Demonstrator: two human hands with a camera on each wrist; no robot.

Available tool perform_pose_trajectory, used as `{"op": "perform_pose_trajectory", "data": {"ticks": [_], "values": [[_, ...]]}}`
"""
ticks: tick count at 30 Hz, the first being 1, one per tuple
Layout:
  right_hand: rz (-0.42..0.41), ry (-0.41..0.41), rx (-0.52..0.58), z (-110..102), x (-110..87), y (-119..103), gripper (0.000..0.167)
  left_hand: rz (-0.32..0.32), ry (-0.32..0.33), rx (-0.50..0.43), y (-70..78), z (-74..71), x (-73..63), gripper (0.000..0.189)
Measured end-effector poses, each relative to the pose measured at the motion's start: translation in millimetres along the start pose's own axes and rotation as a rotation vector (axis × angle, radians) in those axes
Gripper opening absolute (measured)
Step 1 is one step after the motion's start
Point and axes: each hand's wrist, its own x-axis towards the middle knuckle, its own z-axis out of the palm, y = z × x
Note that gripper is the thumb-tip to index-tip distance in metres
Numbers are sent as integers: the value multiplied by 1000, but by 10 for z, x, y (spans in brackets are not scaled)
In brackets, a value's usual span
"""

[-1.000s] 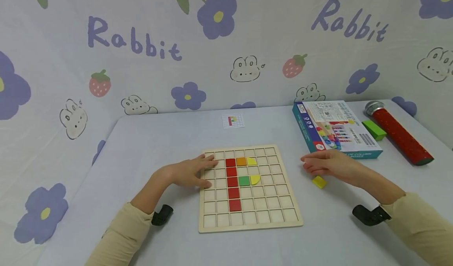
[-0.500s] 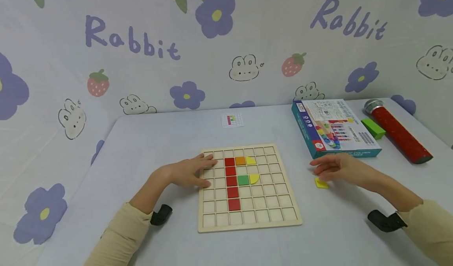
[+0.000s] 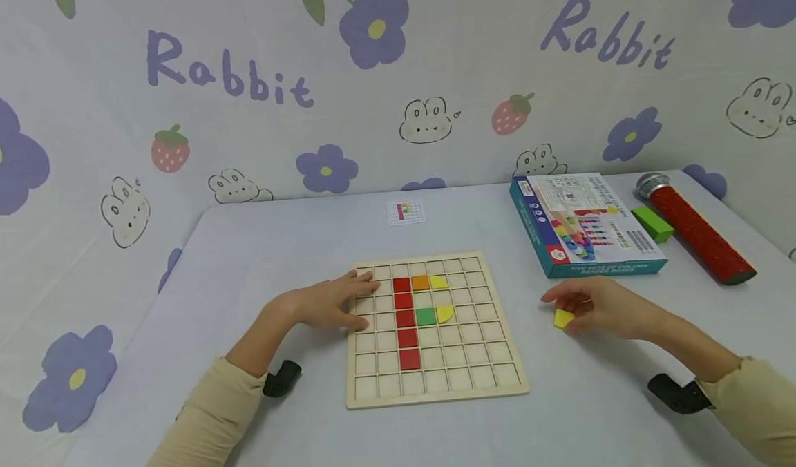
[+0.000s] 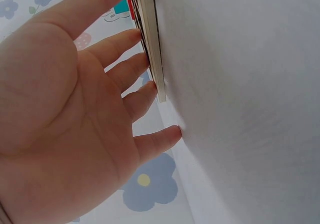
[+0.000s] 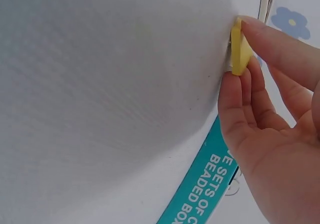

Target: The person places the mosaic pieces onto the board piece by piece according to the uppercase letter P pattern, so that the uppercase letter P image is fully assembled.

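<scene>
A wooden grid board (image 3: 457,377) lies on the white table. Down one of its columns run several red squares (image 3: 407,318); to their right sit an orange square (image 3: 421,282), a green square (image 3: 425,316) and two yellow quarter-round tiles (image 3: 439,282). On the board's left edge my left hand (image 3: 329,302) rests with spread, straight fingers; in the left wrist view its fingertips touch the wooden rim (image 4: 151,43). Right of the board, my right hand (image 3: 609,307) pinches a yellow tile (image 3: 563,318) between thumb and fingers. The right wrist view shows this yellow tile (image 5: 237,51) tilted on edge.
Behind the board lies a small pattern card (image 3: 405,212) with a printed coloured grid. A teal-sided box (image 3: 587,225) stands beyond my right hand. Beside it are a green block (image 3: 653,224) and a red microphone (image 3: 699,232). A patterned cloth hangs at the back.
My right hand has moved slightly right to the yellow tile, which lay flat on the table, and now pinches it tilted up. My left hand stays on the board.
</scene>
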Motion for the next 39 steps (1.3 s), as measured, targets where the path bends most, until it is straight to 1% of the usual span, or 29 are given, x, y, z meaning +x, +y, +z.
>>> {"op": "perform_pose_trajectory", "data": {"ticks": [5,9,14,17,19,21,25,29,33,39], "values": [[17,21,-61,-21,12,-36,42,22,-1,-6,-20,2,-4,72],[42,54,-114,-41,25,-54,36,22,-2,2,-34,5,5,72],[93,99,-179,-69,59,-68,30,16,-5,7,-43,7,15,72],[139,135,-175,-72,97,-88,27,16,-5,13,-48,4,18,72],[178,155,-142,-62,128,-114,26,16,-4,15,-53,5,21,72],[212,163,-80,-46,164,-146,28,20,-3,14,-56,7,24,73],[268,138,82,-5,263,-213,34,24,-3,13,-63,12,27,73],[314,107,196,44,385,-296,37,26,-4,10,-61,8,20,72],[330,86,254,109,507,-390,38,24,-6,-2,-48,6,12,72],[324,47,346,227,685,-528,37,21,0,-1,-57,7,9,72]]}}
